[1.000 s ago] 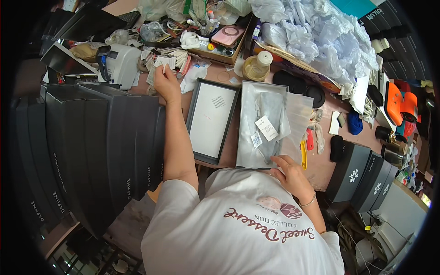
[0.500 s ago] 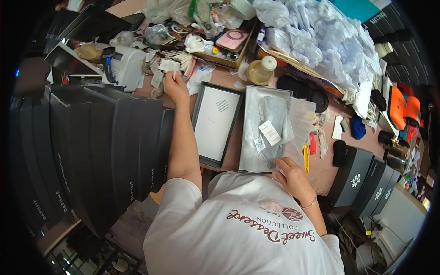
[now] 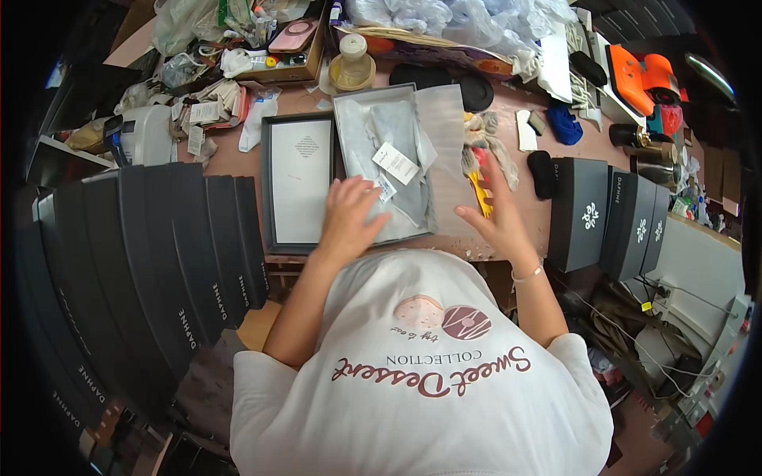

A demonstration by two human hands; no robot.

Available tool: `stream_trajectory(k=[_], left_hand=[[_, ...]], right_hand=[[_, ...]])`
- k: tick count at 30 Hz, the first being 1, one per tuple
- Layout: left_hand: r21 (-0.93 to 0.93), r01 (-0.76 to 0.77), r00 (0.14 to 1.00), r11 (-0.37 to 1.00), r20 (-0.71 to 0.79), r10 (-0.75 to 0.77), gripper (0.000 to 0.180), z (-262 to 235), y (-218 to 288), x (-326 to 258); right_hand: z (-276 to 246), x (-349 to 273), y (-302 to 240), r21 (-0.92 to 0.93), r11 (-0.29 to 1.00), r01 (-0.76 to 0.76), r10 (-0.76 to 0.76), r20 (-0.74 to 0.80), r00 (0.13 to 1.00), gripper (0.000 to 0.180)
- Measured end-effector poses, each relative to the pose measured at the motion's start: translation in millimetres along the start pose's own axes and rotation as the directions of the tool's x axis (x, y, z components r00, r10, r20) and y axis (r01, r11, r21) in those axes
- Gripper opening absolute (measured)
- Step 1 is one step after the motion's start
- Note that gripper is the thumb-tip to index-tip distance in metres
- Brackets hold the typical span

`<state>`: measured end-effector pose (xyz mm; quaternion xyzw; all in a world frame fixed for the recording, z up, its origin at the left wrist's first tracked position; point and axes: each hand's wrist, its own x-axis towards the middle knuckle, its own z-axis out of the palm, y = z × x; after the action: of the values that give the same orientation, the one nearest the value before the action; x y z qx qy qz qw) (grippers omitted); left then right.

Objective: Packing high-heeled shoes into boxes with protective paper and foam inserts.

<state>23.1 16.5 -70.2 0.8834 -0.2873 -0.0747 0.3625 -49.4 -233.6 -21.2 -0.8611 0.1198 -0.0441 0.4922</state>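
Observation:
An open grey box point(image 3: 343, 107) lies in front of me, holding something wrapped in clear plastic point(image 3: 397, 127) with a white tag point(image 3: 396, 163) on it. Its dark-rimmed lid point(image 3: 268, 174), with a white inner face, sits right beside it on the left. My left hand point(image 3: 348, 216), fingers spread and nothing held, hovers over the near left corner of the box. To the right of the box, my right hand point(image 3: 508, 226) is open, thumb and fingers apart, close to a yellow-handled tool point(image 3: 479, 193) and a grey work glove point(image 3: 502, 155). Whether it touches the tool, I cannot tell.
Dark shoe boxes stand in a row on the left point(image 3: 159, 246) and more on the right point(image 3: 582, 214). A white label printer point(image 3: 147, 135), bundled tags point(image 3: 208, 113), a bottle point(image 3: 352, 63) and heaped plastic bags point(image 3: 468, 20) line the back. A translucent sheet point(image 3: 441, 131) overhangs the box's right side.
My left hand has come back from the bundled tags to the box. My right hand has left the box's near right corner and moved right, toward the yellow tool. The view has shifted.

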Motion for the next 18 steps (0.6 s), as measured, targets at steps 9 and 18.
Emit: stream_trajectory(k=[9,18], left_hand=[[0.143,-0.127,0.964,0.982,0.249,0.089,0.02,58,5,-14],[0.155,0.469,0.882,0.869,-0.042,-0.469,0.033,47,-87,-93]], right_hand=[[53,5,0,-0.076,0.979,0.19,-0.154,0.333,0.93,0.035],[73,-18,60,-0.164,0.986,0.003,-0.002,0.004,1.0,0.065]])
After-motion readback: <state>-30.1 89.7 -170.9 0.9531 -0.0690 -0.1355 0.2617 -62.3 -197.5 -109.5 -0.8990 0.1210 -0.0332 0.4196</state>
